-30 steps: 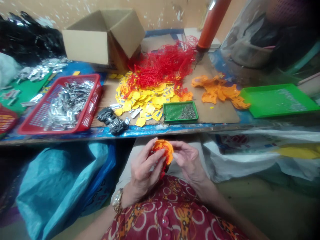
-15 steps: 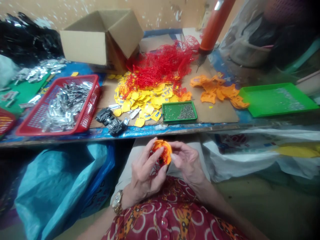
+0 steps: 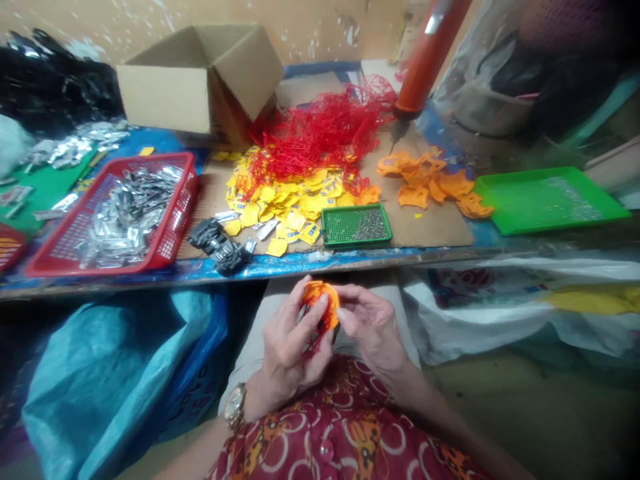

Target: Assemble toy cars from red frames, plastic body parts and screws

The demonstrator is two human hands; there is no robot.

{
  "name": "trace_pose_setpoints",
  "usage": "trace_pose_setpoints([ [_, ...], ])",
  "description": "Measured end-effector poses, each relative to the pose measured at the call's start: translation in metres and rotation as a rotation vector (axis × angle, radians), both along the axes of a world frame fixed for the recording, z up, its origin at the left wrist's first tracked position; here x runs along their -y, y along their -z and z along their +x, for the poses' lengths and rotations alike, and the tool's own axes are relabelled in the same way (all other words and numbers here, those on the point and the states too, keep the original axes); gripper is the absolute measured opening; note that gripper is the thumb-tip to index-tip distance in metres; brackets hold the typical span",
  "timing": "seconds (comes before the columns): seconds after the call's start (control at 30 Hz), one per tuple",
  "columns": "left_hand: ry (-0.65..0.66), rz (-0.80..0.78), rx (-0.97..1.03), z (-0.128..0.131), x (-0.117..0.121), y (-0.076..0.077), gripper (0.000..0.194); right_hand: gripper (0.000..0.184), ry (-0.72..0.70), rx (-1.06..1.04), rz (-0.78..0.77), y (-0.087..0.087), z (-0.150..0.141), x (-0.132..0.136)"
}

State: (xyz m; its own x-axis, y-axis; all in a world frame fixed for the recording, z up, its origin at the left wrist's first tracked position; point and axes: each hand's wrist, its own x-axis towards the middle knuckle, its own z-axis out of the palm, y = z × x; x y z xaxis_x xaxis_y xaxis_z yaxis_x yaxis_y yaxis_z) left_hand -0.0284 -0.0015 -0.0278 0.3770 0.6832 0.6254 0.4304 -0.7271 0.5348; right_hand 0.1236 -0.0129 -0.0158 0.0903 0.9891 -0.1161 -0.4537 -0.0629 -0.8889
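Note:
Over my lap, in front of the table edge, both hands hold an orange plastic toy car body shell [image 3: 331,316]. My left hand [image 3: 295,340] is closed around its left side, with fingers reaching into the hollow. My right hand [image 3: 369,320] pinches the right rim between thumb and fingers. A red lattice piece [image 3: 313,341] shows under the left fingers, partly hidden by them. On the table beyond lie more orange shells [image 3: 425,179], a black toy car chassis [image 3: 218,245] and a small green basket [image 3: 326,233] holding tiny metal screws.
A red basket [image 3: 189,193] with silver packets stands left. Yellow cards [image 3: 295,200] lie under tangled red plastic lattice [image 3: 320,133]. Behind is an open cardboard box [image 3: 163,97]. An orange-red hanging screwdriver [image 3: 425,67] points down near the shells. A bright green tray [image 3: 520,200] sits right.
Both hands keep hold of the orange shell, and my left fingers and thumb shift inside and below it. The view drifts slightly, moving the table things a little to the left.

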Motion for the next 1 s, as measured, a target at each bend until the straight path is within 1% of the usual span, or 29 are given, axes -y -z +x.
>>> trace_pose_setpoints([
  [0.2, -0.012, -0.035, -0.078, 0.002, -0.005, 0.0, 0.051, 0.028, 0.022, 0.015, -0.011, 0.005, -0.001, 0.002],
  [0.3, -0.055, -0.067, -0.009, 0.003, -0.008, 0.004, 0.045, 0.029, 0.022, 0.032, -0.025, 0.005, -0.001, 0.002],
  [0.43, -0.046, -0.178, 0.151, 0.005, -0.013, 0.006, 0.039, 0.029, 0.015, 0.056, -0.033, 0.003, -0.002, 0.002],
  [0.5, -0.045, -0.292, 0.23, 0.004, -0.015, 0.005, 0.036, 0.03, -0.017, 0.087, -0.049, 0.002, -0.002, 0.001],
  [0.53, -0.047, -0.374, 0.28, 0.003, -0.016, 0.004, 0.034, 0.03, -0.037, 0.112, -0.05, 0.0, -0.001, 0.001],
  [0.6, -0.034, -0.591, 0.406, -0.001, -0.017, 0.002, 0.027, 0.027, -0.056, 0.178, -0.015, -0.003, 0.002, 0.001],
  [0.67, -0.002, -0.829, 0.526, -0.005, -0.016, 0.0, 0.022, 0.023, -0.029, 0.254, 0.045, -0.006, 0.004, 0.0],
  [0.7, 0.018, -0.937, 0.57, -0.007, -0.016, 0.0, 0.023, 0.023, -0.014, 0.284, 0.069, -0.006, 0.006, -0.001],
  [0.77, 0.041, -1.092, 0.639, -0.01, -0.017, 0.0, 0.025, 0.025, -0.017, 0.293, 0.097, -0.004, 0.008, -0.006],
  [0.83, 0.064, -1.24, 0.796, -0.01, -0.019, 0.0, 0.027, 0.029, -0.083, 0.203, 0.127, -0.002, 0.011, -0.019],
  [0.9, 0.089, -1.354, 0.981, -0.009, -0.021, 0.0, 0.029, 0.036, -0.164, 0.042, 0.157, -0.006, 0.013, -0.035],
  [0.93, 0.097, -1.398, 1.062, -0.008, -0.023, -0.001, 0.031, 0.038, -0.187, -0.039, 0.165, -0.012, 0.013, -0.042],
  [1.0, 0.094, -1.465, 1.175, -0.006, -0.025, -0.005, 0.035, 0.042, -0.219, -0.178, 0.167, -0.03, 0.013, -0.053],
])
